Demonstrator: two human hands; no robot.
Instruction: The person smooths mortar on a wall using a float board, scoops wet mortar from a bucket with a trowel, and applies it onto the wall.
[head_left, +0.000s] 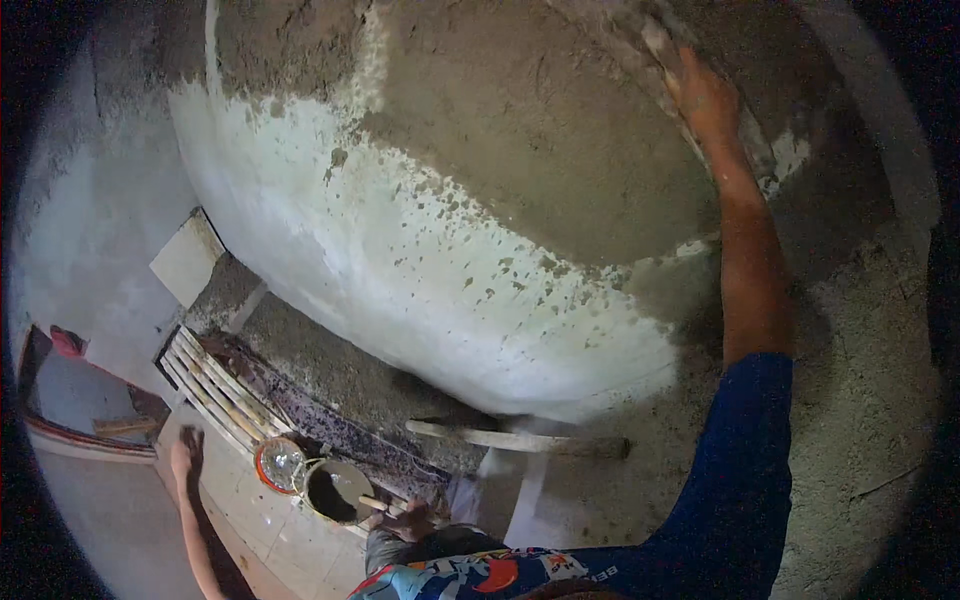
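My right hand [705, 95] is up against the wall at top right, closed on a long, plaster-smeared tool [660, 50], likely a trowel, lying along the wet grey plaster [530, 130]. My left hand [188, 450] hangs low at the lower left, away from the wall, fingers loosely apart with nothing visible in them. Below the plaster band, the pale wall [400, 250] is speckled with grey spatters. Near my feet stand a dark bucket of grey mix [335, 490] with a wooden handle [372, 503] sticking out and a smaller orange-rimmed container [280, 465] with glinting contents.
Pale slats [200, 385] lie along the wall's base on the tiled floor [290, 540], beside rubble [310, 350]. A square pale board [185, 255] leans at the left. A long plank [510, 438] lies below the wall. A recess with reddish edging [85, 440] is at far left.
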